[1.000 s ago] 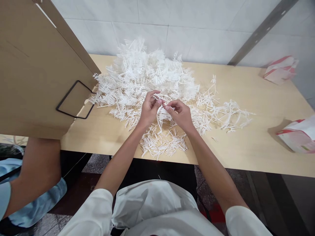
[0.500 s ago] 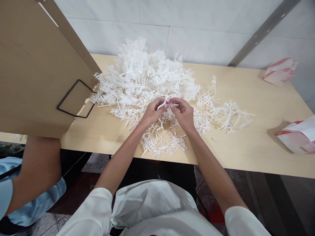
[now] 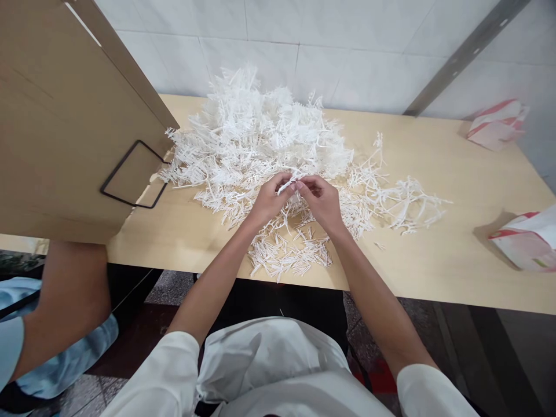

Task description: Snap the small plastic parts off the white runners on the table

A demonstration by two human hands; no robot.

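Note:
My left hand (image 3: 270,200) is closed on a white branched piece (image 3: 285,185) that looks like a plastic sprue, its twigs showing above the fingers. My right hand (image 3: 322,201) meets it from the other side, thumb and fingers pinched at the same piece. Behind both hands rises a large heap of similar white branched pieces (image 3: 264,127). Short loose white sticks (image 3: 291,255) lie on the table below my hands, near its front edge. Bare branched stems (image 3: 403,202) are spread to the right of my right hand.
A cardboard box (image 3: 78,127) with a black wire loop (image 3: 124,168) stands on the left of the wooden table (image 3: 434,255). Another person's arm (image 3: 76,289) shows below it. Two red-and-white paper packets (image 3: 497,124) sit on the right. A tiled wall (image 3: 347,69) closes the back.
Both hands stay in almost the same place. My right fingers have curled in closer against the left, and the held white piece has turned slightly.

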